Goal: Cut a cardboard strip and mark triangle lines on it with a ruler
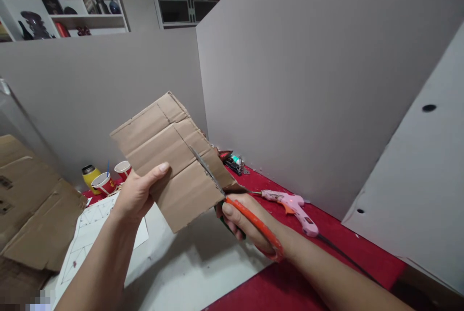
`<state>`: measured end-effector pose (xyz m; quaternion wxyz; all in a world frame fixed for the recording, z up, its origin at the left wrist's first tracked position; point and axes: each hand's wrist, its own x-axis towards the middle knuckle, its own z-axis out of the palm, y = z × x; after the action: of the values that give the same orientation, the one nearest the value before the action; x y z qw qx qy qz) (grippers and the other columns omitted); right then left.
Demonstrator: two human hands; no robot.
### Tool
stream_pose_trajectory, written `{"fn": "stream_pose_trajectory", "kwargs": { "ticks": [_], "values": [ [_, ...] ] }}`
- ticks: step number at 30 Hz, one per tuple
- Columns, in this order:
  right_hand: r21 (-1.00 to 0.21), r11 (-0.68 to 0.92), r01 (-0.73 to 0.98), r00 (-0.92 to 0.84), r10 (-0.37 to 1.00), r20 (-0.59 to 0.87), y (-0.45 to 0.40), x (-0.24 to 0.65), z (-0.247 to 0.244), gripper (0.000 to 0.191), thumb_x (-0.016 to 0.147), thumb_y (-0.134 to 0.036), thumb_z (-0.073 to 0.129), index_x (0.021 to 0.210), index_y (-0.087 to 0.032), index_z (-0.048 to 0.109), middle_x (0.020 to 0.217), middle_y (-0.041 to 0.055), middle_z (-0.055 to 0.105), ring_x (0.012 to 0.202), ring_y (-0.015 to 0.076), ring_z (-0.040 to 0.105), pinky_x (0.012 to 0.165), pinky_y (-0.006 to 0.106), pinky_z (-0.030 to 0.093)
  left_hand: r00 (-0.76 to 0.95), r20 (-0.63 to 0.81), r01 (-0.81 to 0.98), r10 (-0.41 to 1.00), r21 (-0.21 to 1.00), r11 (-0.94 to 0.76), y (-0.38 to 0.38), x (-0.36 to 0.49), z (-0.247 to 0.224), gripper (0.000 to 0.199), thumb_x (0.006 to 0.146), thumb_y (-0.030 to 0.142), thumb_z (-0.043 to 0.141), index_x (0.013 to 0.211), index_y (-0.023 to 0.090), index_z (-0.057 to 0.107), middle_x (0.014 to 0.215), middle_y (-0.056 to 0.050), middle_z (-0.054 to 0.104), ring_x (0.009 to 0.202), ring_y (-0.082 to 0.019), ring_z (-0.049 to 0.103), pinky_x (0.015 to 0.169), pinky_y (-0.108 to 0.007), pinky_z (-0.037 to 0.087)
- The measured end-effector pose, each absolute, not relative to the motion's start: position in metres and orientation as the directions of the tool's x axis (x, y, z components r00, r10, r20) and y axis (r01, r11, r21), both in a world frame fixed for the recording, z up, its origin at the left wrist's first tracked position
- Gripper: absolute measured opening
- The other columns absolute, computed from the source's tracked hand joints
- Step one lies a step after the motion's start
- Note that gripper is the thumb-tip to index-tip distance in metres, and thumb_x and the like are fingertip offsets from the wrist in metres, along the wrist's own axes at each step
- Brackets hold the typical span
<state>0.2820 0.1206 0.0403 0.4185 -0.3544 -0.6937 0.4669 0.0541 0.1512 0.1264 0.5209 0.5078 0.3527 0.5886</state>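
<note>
A brown cardboard piece [159,151] with dark pencilled lines is held up, tilted, above the table. My left hand [139,192] grips its lower left edge, thumb on top and fingers hidden behind. In my right hand [241,214] are scissors [253,218] with an orange-red handle, the fingers closed round the grips. Their blade lies along the drawn line on the cardboard, and a strip stands to the right of it. The lower blade is hidden beneath the cardboard.
A pink glue gun [290,204] lies on the red tablecloth [250,287] at right. Beneath my hands is a white board [174,272]. Drawn sheets [78,245], paper cups [103,183], a yellow bottle [90,175] and larger cardboard [32,204] are at left. Grey panels [290,74] rise behind.
</note>
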Motion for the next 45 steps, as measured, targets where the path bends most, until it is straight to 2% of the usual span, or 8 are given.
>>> {"fn": "stream_pose_trajectory", "kwargs": {
  "ticks": [6, 16, 25, 33, 41, 45],
  "values": [
    [-0.860, 0.467, 0.205, -0.404, 0.841, 0.360, 0.124, 0.287, 0.040, 0.067, 0.091, -0.080, 0.029, 0.063, -0.021, 0.046, 0.057, 0.0009, 0.049, 0.054, 0.0132, 0.046, 0.056, 0.030, 0.039, 0.106, 0.222, -0.256, 0.969, 0.948, -0.190, 0.155, 0.062, 0.114, 0.076, 0.069, 0.026, 0.089, 0.138, 0.022, 0.057, 0.111, -0.008, 0.078, 0.099, -0.027, 0.075, 0.083, -0.031, 0.062],
    [-0.903, 0.380, 0.200, -0.355, 0.887, 0.295, 0.119, 0.283, 0.046, 0.069, 0.082, -0.089, 0.030, 0.061, -0.024, 0.042, 0.053, 0.0014, 0.047, 0.050, 0.0141, 0.046, 0.049, 0.029, 0.040, 0.148, 0.198, -0.261, 0.969, 0.953, -0.154, 0.155, 0.062, 0.114, 0.078, 0.073, 0.030, 0.086, 0.143, 0.022, 0.054, 0.122, -0.010, 0.074, 0.107, -0.027, 0.072, 0.089, -0.033, 0.060],
    [-0.903, 0.379, 0.202, -0.334, 0.893, 0.301, 0.118, 0.284, 0.041, 0.068, 0.084, -0.086, 0.033, 0.060, -0.023, 0.044, 0.047, -0.0006, 0.044, 0.045, 0.0123, 0.041, 0.044, 0.027, 0.033, 0.205, 0.203, -0.269, 0.957, 0.952, -0.145, 0.153, 0.060, 0.114, 0.074, 0.077, 0.030, 0.084, 0.144, 0.023, 0.054, 0.125, -0.010, 0.073, 0.110, -0.028, 0.070, 0.090, -0.034, 0.060],
    [-0.914, 0.385, 0.127, -0.344, 0.881, 0.323, 0.120, 0.284, 0.030, 0.062, 0.090, -0.078, 0.037, 0.071, -0.020, 0.050, 0.047, -0.0050, 0.043, 0.040, 0.0090, 0.039, 0.044, 0.024, 0.033, 0.220, 0.199, -0.252, 0.955, 0.957, -0.142, 0.153, 0.058, 0.115, 0.075, 0.077, 0.031, 0.083, 0.145, 0.021, 0.052, 0.124, -0.011, 0.073, 0.109, -0.028, 0.071, 0.090, -0.035, 0.060],
    [-0.957, 0.278, 0.086, -0.321, 0.917, 0.238, 0.113, 0.285, 0.036, 0.065, 0.081, -0.085, 0.045, 0.067, -0.021, 0.045, 0.049, -0.0072, 0.039, 0.037, 0.0064, 0.035, 0.037, 0.021, 0.027, 0.235, 0.207, -0.265, 0.950, 0.954, -0.142, 0.151, 0.057, 0.118, 0.077, 0.078, 0.029, 0.083, 0.147, 0.023, 0.049, 0.124, -0.010, 0.073, 0.108, -0.026, 0.071, 0.090, -0.033, 0.059],
    [-0.958, 0.277, 0.073, -0.337, 0.911, 0.238, 0.116, 0.289, 0.034, 0.064, 0.082, -0.084, 0.046, 0.073, -0.020, 0.050, 0.054, -0.0068, 0.040, 0.039, 0.0070, 0.035, 0.038, 0.022, 0.030, 0.243, 0.202, -0.270, 0.949, 0.954, -0.133, 0.150, 0.058, 0.118, 0.075, 0.078, 0.030, 0.083, 0.145, 0.022, 0.052, 0.122, -0.011, 0.074, 0.107, -0.027, 0.072, 0.089, -0.035, 0.060]
  ]
}}
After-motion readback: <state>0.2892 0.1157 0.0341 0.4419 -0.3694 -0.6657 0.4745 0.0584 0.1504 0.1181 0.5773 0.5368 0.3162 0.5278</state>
